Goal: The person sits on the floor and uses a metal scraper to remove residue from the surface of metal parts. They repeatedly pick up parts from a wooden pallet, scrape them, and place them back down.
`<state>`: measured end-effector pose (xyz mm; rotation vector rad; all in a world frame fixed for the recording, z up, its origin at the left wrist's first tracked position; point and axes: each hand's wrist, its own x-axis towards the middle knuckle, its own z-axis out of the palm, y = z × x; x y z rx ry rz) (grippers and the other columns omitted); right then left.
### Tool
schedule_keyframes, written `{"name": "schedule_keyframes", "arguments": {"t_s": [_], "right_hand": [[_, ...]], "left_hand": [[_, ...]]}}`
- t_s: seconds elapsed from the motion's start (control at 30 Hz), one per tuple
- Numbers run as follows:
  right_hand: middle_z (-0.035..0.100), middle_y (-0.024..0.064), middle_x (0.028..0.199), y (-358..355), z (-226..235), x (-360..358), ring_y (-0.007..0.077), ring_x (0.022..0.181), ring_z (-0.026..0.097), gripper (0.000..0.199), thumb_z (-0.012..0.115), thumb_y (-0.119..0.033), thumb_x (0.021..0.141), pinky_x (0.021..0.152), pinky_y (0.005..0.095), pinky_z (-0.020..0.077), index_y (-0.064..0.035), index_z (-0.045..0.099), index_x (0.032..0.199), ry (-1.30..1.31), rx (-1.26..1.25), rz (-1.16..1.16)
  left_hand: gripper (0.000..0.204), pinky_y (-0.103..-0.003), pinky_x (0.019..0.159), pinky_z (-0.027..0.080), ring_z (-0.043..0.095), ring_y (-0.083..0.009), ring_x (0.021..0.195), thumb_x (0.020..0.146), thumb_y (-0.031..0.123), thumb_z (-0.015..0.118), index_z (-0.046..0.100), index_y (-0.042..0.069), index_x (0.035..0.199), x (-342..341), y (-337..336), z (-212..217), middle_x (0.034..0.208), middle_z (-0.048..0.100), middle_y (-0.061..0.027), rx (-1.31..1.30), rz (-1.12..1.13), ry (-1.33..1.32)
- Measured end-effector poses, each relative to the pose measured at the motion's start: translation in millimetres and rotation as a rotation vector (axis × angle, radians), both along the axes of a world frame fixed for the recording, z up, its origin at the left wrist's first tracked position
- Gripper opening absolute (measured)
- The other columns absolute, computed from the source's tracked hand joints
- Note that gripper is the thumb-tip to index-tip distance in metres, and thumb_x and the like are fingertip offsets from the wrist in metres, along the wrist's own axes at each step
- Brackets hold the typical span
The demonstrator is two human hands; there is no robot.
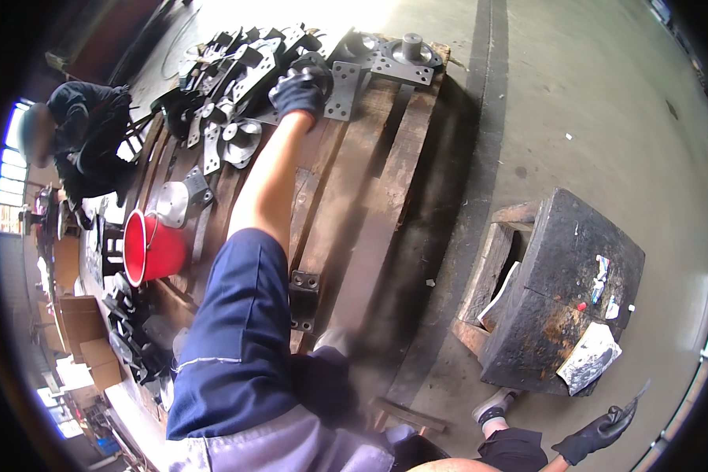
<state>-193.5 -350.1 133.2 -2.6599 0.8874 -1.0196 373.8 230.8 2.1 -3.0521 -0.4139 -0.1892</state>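
Note:
My left arm, in a blue sleeve, stretches forward over the wooden pallet (354, 204). My left hand (297, 93), in a dark glove, is closed on a grey metal bracket (316, 66) with a round hub, at the near side of a pile of similar brackets (252, 67). Part of its grip is hidden under the glove. Low at the right, my right hand (598, 435), also in a dark glove, is closed around a thin, pointed grey strip (643, 390) that sticks up past the fingers; its kind is unclear.
A red bucket (157, 248) stands left of my arm near a round flanged plate (173, 203). Another bracket (407, 59) sits at the pallet's far right corner. At right is a dark block-like stand (566, 291) with a rag (590, 358). A person (86, 138) bends at far left.

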Motion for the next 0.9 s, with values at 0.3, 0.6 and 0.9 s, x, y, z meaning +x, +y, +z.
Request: {"name": "schedule_keyframes", "arguments": {"t_s": [0.3, 0.6, 0.9], "right_hand": [[0.055, 0.0117, 0.124, -29, -25, -7, 0.0214, 0.101, 0.054, 0.039, 0.043, -0.014, 0.094, 0.09, 0.0338, 0.0432, 0.0005, 0.049, 0.13, -0.043, 0.068, -0.041], [0.053, 0.0122, 0.126, -3, -37, 46, 0.0199, 0.093, 0.055, 0.036, 0.043, -0.009, 0.096, 0.082, 0.0323, 0.0462, -0.0018, 0.049, 0.131, -0.001, 0.06, -0.021], [0.054, 0.01, 0.122, 0, -39, 53, 0.0187, 0.093, 0.054, 0.037, 0.04, -0.003, 0.094, 0.085, 0.0337, 0.0448, -0.0022, 0.05, 0.13, -0.053, 0.109, 0.082]], "left_hand": [[0.025, -0.041, 0.081, 0.053, 0.065, -0.0285, 0.101, 0.091, 0.026, 0.048, 0.068, 0.019, 0.105, 22, 35, -39, 0.111, 0.066, -0.0103, 0.054, 0.017, -0.013], [0.022, -0.043, 0.065, 0.053, 0.066, -0.0332, 0.082, 0.084, 0.018, 0.057, 0.061, 0.023, 0.105, -30, 53, -50, 0.095, 0.066, -0.0153, 0.005, -0.181, -0.187], [0.02, -0.038, 0.078, 0.05, 0.065, -0.0296, 0.087, 0.082, 0.012, 0.057, 0.064, 0.007, 0.1, -181, 108, -106, 0.091, 0.067, -0.0137, -0.353, 0.113, -0.447]]}}
